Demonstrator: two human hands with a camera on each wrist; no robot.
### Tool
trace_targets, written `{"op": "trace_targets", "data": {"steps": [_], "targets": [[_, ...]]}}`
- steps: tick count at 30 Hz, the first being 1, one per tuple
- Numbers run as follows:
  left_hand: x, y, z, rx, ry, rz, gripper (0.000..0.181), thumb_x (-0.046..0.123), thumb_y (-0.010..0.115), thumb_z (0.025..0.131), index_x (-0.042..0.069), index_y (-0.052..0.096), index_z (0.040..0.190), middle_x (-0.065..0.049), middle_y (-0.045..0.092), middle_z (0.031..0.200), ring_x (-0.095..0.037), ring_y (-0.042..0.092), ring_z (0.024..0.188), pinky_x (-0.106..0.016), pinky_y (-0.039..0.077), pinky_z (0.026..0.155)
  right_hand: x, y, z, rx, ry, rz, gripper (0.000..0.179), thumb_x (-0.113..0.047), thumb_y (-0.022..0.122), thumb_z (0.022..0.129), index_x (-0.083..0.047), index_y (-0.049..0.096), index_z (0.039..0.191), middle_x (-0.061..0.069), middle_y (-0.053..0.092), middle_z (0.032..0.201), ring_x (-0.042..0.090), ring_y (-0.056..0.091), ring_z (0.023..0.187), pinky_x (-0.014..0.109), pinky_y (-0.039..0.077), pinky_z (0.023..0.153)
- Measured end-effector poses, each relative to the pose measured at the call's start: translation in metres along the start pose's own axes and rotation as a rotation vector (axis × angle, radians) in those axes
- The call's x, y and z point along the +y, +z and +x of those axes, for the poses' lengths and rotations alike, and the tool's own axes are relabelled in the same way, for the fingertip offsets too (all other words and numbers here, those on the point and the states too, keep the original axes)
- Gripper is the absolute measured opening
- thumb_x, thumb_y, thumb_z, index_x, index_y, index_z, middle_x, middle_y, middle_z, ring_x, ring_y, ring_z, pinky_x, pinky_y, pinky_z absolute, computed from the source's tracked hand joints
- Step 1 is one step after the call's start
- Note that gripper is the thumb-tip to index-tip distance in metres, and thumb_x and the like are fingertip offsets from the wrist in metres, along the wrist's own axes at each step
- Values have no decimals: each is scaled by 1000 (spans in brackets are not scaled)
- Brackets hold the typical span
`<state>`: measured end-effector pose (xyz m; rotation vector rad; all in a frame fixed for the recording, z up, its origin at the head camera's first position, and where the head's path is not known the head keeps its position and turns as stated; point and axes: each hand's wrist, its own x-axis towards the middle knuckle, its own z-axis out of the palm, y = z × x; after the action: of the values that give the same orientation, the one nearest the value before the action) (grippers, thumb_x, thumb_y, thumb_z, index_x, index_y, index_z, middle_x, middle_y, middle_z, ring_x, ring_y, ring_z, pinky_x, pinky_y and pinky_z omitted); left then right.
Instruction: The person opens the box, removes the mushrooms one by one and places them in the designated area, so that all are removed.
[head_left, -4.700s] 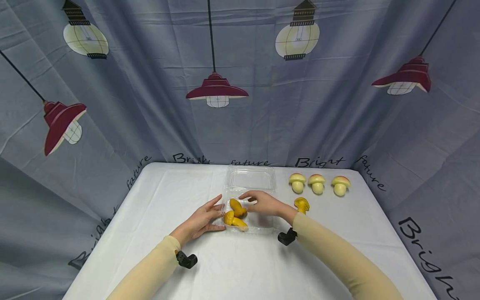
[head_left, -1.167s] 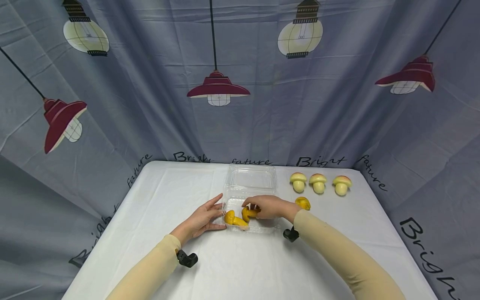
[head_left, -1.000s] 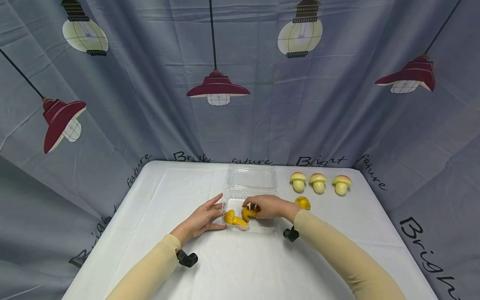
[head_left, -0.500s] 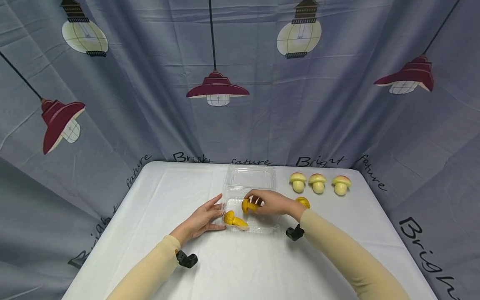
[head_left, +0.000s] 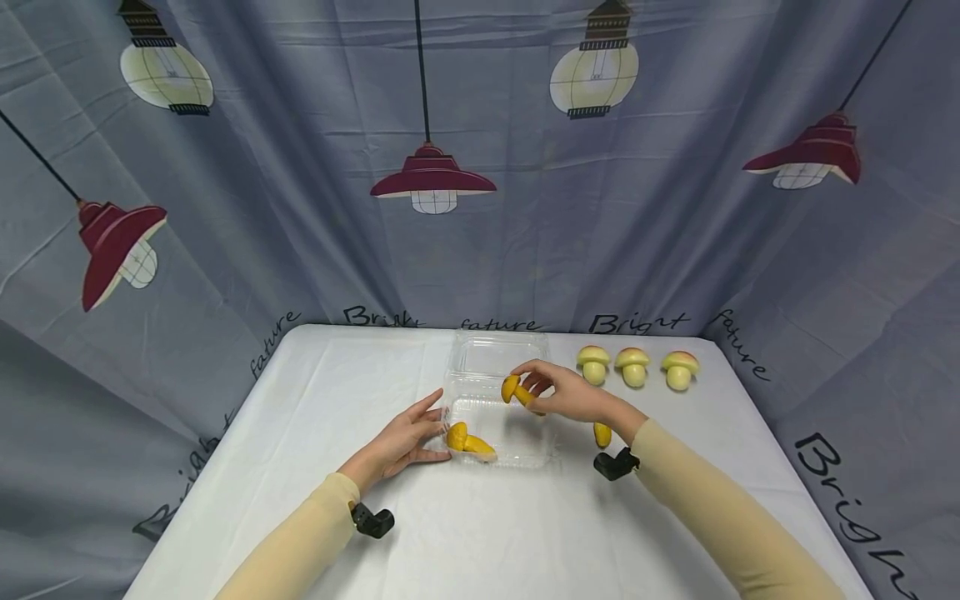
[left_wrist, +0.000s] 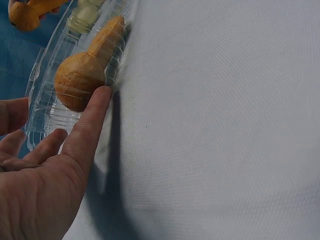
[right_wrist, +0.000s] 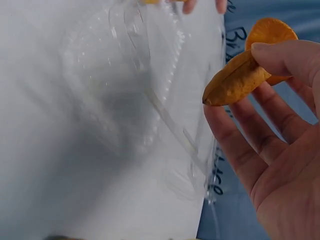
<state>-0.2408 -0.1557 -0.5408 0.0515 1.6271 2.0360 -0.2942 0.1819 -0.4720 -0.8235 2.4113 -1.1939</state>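
Observation:
My right hand [head_left: 570, 395] pinches a yellow-orange toy mushroom [head_left: 511, 388] by its stem, held above the back right part of a clear plastic box. The right wrist view shows the thumb pressing the stem of this mushroom [right_wrist: 235, 80] against the fingers. Inside the clear box [head_left: 517, 454], another yellow mushroom [head_left: 471, 442] lies at the front left. My left hand [head_left: 405, 440] rests against the box's left side, fingers extended. In the left wrist view, a fingertip of the left hand [left_wrist: 50, 175] touches the box wall beside the mushroom [left_wrist: 82, 80].
The box's hinged lid [head_left: 501, 356] lies open towards the back. Three pale mushrooms with reddish-topped caps [head_left: 633, 367] stand in a row at the back right. A further yellow mushroom [head_left: 602, 435] lies partly hidden beneath the right wrist. A white cloth covers the table [head_left: 480, 533].
The right hand has taken hold of the yellow mushroom in the box, then lifted it up and to the right. The left hand has stayed at the box's left side.

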Motion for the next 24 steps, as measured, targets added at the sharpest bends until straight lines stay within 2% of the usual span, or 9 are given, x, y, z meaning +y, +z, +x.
{"op": "trace_targets", "data": {"steps": [4,11,17,24], "targets": [[-1,-1,0,-5,4,-1,72,2,48,106,25,18,166,-24,8,168,-49,18,150,-55,57,94,0,-8,-8,33,17,21,53,-16,75,94,-21,54,142,3,63,124,24,60,114,37,58,88],[-2,0,-1,2,0,2,72,2,49,105,25,18,166,-23,9,168,-48,19,150,-54,57,94,5,-18,-19,70,40,49,54,-18,75,95,-25,54,143,2,62,128,22,59,118,42,53,97],[-1,1,-2,5,1,-1,72,2,49,106,26,19,166,-23,8,168,-48,19,150,-53,57,94,12,-27,-28,105,61,91,57,-18,74,95,-20,51,147,9,60,130,29,57,120,47,51,98],[-1,1,-2,-3,4,-2,72,2,49,106,25,17,166,-23,8,168,-47,19,150,-54,57,94,22,-38,-40,177,137,113,56,-22,75,95,-22,51,146,9,56,132,29,56,120,49,49,100]]}}
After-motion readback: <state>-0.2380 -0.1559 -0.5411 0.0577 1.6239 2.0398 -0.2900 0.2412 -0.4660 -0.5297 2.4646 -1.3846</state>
